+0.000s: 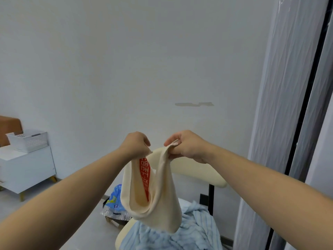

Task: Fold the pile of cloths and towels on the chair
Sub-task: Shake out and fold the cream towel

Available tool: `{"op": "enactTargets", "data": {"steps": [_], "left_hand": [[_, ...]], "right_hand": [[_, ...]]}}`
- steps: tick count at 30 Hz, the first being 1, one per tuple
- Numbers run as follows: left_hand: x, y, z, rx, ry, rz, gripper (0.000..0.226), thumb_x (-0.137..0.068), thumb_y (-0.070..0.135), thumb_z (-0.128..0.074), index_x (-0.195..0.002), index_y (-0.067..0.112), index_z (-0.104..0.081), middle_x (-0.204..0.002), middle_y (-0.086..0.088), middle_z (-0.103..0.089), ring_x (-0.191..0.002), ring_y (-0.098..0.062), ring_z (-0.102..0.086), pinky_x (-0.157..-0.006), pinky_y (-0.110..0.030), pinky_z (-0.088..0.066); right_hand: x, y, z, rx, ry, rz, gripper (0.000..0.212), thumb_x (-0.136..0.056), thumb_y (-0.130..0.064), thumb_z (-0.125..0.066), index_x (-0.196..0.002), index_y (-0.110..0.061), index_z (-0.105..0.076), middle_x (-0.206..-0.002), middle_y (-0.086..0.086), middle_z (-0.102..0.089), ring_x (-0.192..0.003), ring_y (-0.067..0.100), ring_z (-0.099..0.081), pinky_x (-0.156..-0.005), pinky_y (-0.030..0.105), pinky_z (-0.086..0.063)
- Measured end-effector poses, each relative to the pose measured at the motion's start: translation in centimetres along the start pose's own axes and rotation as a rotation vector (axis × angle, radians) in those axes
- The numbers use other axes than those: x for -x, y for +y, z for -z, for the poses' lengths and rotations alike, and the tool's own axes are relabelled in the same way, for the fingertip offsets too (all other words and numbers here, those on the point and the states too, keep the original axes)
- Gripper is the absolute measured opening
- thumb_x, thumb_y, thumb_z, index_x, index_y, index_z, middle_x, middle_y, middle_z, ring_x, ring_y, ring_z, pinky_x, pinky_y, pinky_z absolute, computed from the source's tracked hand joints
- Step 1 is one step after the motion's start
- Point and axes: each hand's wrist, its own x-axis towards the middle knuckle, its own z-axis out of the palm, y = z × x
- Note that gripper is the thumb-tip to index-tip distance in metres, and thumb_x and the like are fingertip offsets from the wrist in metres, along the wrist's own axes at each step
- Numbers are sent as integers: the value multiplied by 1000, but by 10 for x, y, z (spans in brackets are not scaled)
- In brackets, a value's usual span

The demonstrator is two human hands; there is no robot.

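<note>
A cream towel with a red printed band hangs in the air in front of me, sagging into a loop. My left hand pinches one top corner and my right hand pinches the other, the two hands close together. Below it a light blue striped towel lies crumpled on the cream chair, whose backrest shows behind the hanging towel. The chair seat is mostly covered by the blue towel.
A white cabinet with a white slotted basket stands at the left wall. A blue and silver plastic bag lies on the floor beside the chair. Plastic-wrapped panels rise at the right.
</note>
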Motion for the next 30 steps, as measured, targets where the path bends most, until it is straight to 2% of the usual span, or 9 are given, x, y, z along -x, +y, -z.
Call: {"op": "enactTargets", "data": {"steps": [4, 7, 11, 14, 17, 20, 23, 27, 30], "left_hand": [[0, -1, 2, 27, 95, -12, 17, -88, 24, -71, -101, 15, -77, -99, -1, -74, -82, -12, -66, -66, -21, -52], [-1, 1, 1, 50, 120, 16, 27, -98, 26, -59, -114, 8, -71, -107, -7, -72, -84, -15, -66, -65, -20, -48], [-1, 4, -3, -18, 71, 73, 30, -102, 31, -51, -94, 8, -69, -79, -4, -69, -65, -13, -65, -50, -18, -43], [0, 7, -5, -56, 82, 69, 28, -103, 29, -49, -95, 9, -67, -82, -3, -68, -70, -14, -66, -58, -24, -53], [1, 10, -5, -48, 138, 33, 25, -102, 27, -44, -91, 11, -60, -85, 0, -64, -73, -15, -60, -66, -31, -52], [3, 17, -8, 110, 190, 3, 21, -102, 24, -41, -91, 14, -56, -87, 3, -59, -78, -15, -53, -70, -30, -42], [8, 27, -10, 436, 220, 62, 19, -104, 26, -41, -101, 17, -57, -95, 3, -60, -87, -14, -57, -72, -28, -44], [15, 38, -11, 684, 196, 30, 15, -103, 24, -46, -99, 18, -58, -92, -5, -66, -76, -17, -62, -62, -29, -50], [18, 41, -11, 772, 158, -1, 14, -102, 22, -48, -97, 16, -59, -89, -10, -69, -66, -18, -60, -57, -31, -50]], "right_hand": [[-2, 3, 2, 31, 32, 26, 9, -93, -6, -66, -99, 0, -63, -82, 16, -66, -69, 23, -63, -53, 27, -52], [-7, 6, 4, 85, 116, 47, 20, -97, -19, -63, -98, 1, -67, -79, 12, -64, -63, 20, -60, -54, 27, -52], [-8, 7, 4, 175, 130, 68, 35, -100, -32, -57, -94, 0, -69, -74, 8, -59, -55, 18, -54, -54, 28, -49], [-5, 7, 2, 188, 118, 86, 32, -100, -30, -57, -92, -2, -70, -71, 5, -58, -54, 16, -51, -53, 28, -46], [-4, 6, 1, 113, 78, 83, 20, -99, -21, -60, -99, -3, -69, -78, 8, -63, -62, 19, -57, -57, 29, -53], [-3, 8, -1, 71, 69, 78, 15, -98, -17, -61, -102, -4, -66, -89, 11, -66, -71, 28, -63, -70, 42, -61], [-3, 8, -4, 71, 127, 98, 15, -97, -20, -63, -101, -6, -67, -104, 2, -65, -66, 28, -67, -74, 47, -62], [-6, 6, -5, -30, 165, 84, 13, -97, -19, -64, -99, -7, -64, -123, 4, -61, -62, 28, -67, -67, 40, -62], [-6, 3, -7, -142, 162, 56, 9, -97, -14, -63, -97, -5, -63, -112, 15, -64, -74, 29, -64, -57, 31, -58]]}}
